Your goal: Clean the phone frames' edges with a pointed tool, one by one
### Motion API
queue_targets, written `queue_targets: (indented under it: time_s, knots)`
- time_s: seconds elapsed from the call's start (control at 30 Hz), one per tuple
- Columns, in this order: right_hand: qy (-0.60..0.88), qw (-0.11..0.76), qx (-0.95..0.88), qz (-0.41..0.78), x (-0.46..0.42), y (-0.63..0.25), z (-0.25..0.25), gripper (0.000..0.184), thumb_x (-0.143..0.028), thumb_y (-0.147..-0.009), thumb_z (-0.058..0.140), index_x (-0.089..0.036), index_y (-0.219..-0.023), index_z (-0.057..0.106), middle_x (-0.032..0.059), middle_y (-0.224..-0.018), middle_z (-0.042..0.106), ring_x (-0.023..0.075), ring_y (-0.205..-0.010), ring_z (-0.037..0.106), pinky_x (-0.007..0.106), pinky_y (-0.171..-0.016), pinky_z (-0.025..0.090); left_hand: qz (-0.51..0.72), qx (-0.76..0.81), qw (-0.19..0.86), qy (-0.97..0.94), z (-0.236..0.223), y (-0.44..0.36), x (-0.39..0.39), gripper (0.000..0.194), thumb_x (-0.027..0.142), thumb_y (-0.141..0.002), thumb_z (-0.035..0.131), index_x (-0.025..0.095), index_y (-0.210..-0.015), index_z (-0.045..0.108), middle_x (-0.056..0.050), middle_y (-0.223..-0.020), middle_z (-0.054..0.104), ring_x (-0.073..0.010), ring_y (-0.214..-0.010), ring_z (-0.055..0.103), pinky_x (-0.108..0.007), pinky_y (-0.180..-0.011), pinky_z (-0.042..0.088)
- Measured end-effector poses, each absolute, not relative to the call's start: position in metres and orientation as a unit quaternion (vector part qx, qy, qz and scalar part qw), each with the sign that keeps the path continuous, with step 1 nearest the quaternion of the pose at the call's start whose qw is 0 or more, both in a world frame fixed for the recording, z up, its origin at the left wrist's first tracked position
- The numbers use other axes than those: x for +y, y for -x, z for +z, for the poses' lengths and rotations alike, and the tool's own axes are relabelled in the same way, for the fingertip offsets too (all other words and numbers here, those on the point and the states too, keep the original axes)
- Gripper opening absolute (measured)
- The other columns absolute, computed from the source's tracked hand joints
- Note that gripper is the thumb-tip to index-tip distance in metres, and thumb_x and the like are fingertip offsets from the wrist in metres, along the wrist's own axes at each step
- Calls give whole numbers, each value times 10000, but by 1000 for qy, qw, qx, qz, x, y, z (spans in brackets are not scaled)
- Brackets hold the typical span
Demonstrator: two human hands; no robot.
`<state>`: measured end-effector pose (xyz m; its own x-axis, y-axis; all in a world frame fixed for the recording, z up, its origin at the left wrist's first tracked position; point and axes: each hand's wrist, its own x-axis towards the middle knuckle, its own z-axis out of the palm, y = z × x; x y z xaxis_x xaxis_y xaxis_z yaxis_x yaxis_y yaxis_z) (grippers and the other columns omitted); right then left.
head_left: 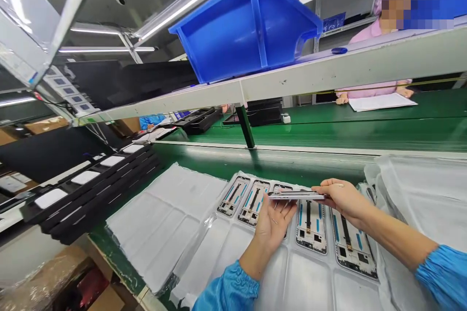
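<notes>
1. Holding one slim phone frame assembly [297, 195] nearly edge-on above the tray; our right hand [346, 199] pinches one end, our left hand [272, 223] cradles the other from below, palm up, thumb at the edge. Its faces are too foreshortened for us to read.
2. Drop risk: our grip is at the ends, so if one slips, the piece could tip onto the mid-frames [312, 226] below and scuff both.
3. Snag risk: a fingertip or the blue sleeve [233, 286] brushing low could lift a flex cable [309, 216] or peel a blue strip [317, 225]. Bare fingers could also leave smudges.
4. Shift risk: the moulded plastic tray [310, 277] looks thin; a forearm leaning on it could jog the frames out of their pockets.
5. Surface: green table [197, 160], white sheet-covered tray [168, 223] at our left, crumpled packing sheets [416, 204] at our right, stacked black trays [105, 182] further left.
6. Room: blue bin [226, 34] on the shelf [302, 73] overhead, tube lights [189, 2] above. Across from us, a co-worker in pink rests their hands beside white papers [383, 102]; wrapped material [40, 272] and cardboard sit low left.
</notes>
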<state>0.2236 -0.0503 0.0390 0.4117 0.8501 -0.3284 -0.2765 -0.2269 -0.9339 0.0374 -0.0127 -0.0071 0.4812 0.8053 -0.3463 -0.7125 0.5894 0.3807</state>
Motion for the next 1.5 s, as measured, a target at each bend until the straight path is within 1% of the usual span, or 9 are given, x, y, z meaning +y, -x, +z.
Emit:
queue_targets:
  time_s: [0.2,0.37,0.47,0.57,0.7,0.87,1.13,1.33,1.5]
  knots:
    - [691,536,-228,429,-55,-217,56,304,-279,-664,798,-228,-786,524,61,-833,677,217,-733,667,308,-538,585,445,261,853,-82,-6,-39,-13,338,396,-898,643,77,-1006,607,-195,-1043,696,-300,-1080,667,-399,-985,532]
    - [729,538,-396,153,-71,-206,76,288,-410,-791,657,-259,-884,430,34,-866,673,178,-623,587,308,-572,460,446,260,853,-76,-7,-38,-12,368,398,-835,715,70,-948,592,-232,-1040,681,-330,-1085,662,-390,-981,528]
    - [580,513,-632,23,-83,-195,72,205,-346,-871,573,-265,-834,389,12,-775,639,150,-591,564,277,-578,426,434,236,863,-110,-9,-40,-14,369,352,-787,755,68,-976,615,-200,-1005,700,-310,-1024,683,-395,-965,528]
    - [425,379,-822,-21,-90,-185,60,184,-190,-927,480,-257,-779,394,-24,-656,555,132,-539,495,256,-522,354,415,210,871,-159,-6,-49,-18,332,327,-750,769,93,-955,653,-151,-951,718,-283,-933,697,-400,-921,539]
    - [383,275,-878,-85,-92,-178,53,210,-126,-941,381,-240,-770,423,-11,-650,532,147,-536,448,272,-490,298,380,212,883,-173,11,-65,-29,368,438,-757,731,105,-905,679,-135,-876,718,-307,-907,694,-419,-868,548]
    - [411,257,-867,-117,-91,-177,55,195,-130,-937,383,-232,-776,424,17,-692,539,172,-599,484,271,-532,351,378,216,887,-153,33,-76,-41,441,553,-748,712,118,-807,674,-130,-767,705,-313,-847,697,-406,-799,558]
    - [455,236,-855,-75,-89,-178,46,252,-8,-711,446,-240,-773,371,15,-756,579,170,-640,508,243,-537,348,389,256,874,-140,48,-80,-44,443,548,-761,712,116,-691,641,-143,-723,689,-299,-787,695,-375,-767,552]
    - [460,311,-832,-20,-86,-181,42,213,-93,-865,406,-253,-752,321,-32,-655,501,139,-527,425,239,-492,316,411,239,861,-179,36,-79,-36,446,560,-719,767,139,-709,620,-99,-712,674,-272,-773,685,-354,-759,534]
    - [485,381,-786,52,-83,-184,48,203,-210,-977,370,-251,-779,352,-29,-695,531,127,-559,472,223,-514,382,454,291,810,-230,16,-61,-20,509,466,-588,895,117,-842,626,-92,-834,690,-212,-760,670,-300,-718,514]
